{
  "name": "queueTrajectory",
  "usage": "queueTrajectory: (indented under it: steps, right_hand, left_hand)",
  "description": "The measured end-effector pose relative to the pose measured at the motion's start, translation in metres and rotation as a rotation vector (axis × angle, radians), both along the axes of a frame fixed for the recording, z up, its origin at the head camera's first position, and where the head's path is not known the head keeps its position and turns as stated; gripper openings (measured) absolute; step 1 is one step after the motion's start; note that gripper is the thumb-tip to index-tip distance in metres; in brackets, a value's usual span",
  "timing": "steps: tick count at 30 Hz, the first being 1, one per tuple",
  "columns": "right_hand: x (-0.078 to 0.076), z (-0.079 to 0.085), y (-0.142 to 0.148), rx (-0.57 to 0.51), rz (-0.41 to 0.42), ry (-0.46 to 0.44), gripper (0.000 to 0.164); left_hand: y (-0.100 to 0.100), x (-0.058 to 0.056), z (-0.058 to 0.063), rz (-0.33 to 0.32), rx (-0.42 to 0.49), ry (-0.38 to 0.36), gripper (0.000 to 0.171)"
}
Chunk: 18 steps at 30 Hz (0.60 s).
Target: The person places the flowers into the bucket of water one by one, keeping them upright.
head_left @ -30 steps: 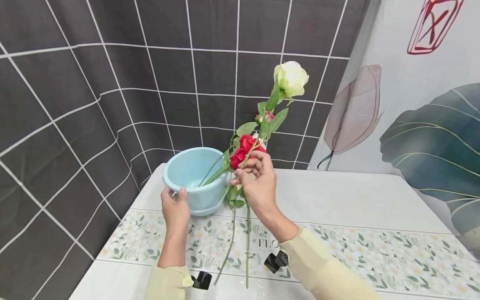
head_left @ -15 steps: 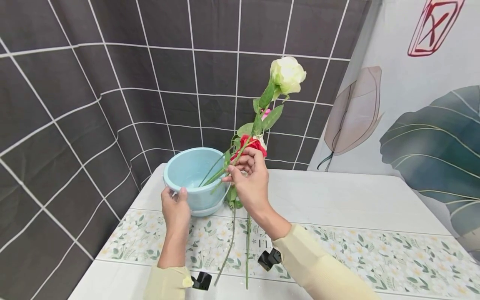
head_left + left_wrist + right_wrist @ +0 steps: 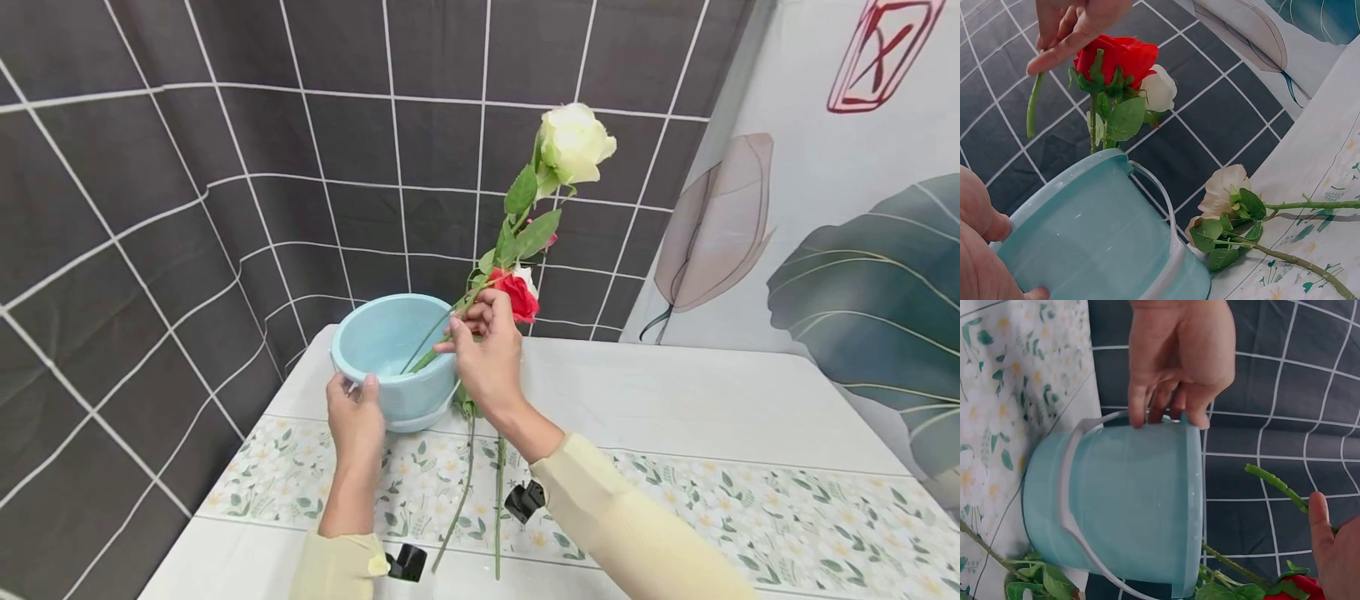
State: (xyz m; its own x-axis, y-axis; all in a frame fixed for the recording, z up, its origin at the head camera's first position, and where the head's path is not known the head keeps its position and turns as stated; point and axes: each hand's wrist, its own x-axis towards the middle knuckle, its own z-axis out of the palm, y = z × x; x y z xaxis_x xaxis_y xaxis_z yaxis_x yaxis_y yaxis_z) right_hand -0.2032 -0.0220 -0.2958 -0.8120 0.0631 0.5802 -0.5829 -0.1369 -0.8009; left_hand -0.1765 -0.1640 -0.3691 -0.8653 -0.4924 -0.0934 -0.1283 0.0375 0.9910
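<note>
My left hand [image 3: 356,421] grips the rim of a light blue bucket [image 3: 412,398], thumb and fingers on either side of its wall. Over the bucket's right side, my right hand [image 3: 487,354] pinches the green stem of a white rose [image 3: 576,143], whose bloom points up and right. In the left wrist view the stem's lower end [image 3: 1032,112] hangs below the fingers, apart from the bucket. A red rose [image 3: 1119,59] and a smaller white flower [image 3: 1160,89] lean out of the bucket; in the head view the right hand partly covers them.
Pale roses [image 3: 1225,190] lie on the table beside the bucket, their long stems [image 3: 498,517] running toward the front edge. The bucket's light handle [image 3: 1169,250] hangs down its side. A dark tiled-pattern cloth [image 3: 435,142] stands close behind.
My right hand has moved left toward the bucket, carrying the white rose with it. More of the red rose now shows to the hand's right. My left hand keeps its hold on the rim.
</note>
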Motion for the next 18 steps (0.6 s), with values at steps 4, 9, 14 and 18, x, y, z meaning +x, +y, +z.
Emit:
queueTrajectory:
  steps: [4, 9, 14, 18]
  right_hand:
    - [0.002, 0.004, -0.002, 0.016, 0.004, -0.014, 0.029]
    - [0.007, 0.013, -0.005, 0.023, 0.004, -0.041, 0.027]
    - [0.004, 0.012, -0.008, 0.051, -0.011, -0.041, 0.024]
    - [0.0, 0.008, -0.01, 0.094, -0.031, -0.049, 0.02]
  left_hand:
    - [-0.003, -0.007, -0.009, 0.009, -0.003, 0.013, 0.064]
    - [-0.012, -0.022, -0.033, 0.006, -0.01, 0.045, 0.066]
    - [-0.016, -0.026, -0.041, 0.004, -0.006, 0.044, 0.067]
    - [-0.018, -0.028, -0.046, 0.004, -0.011, 0.04, 0.068]
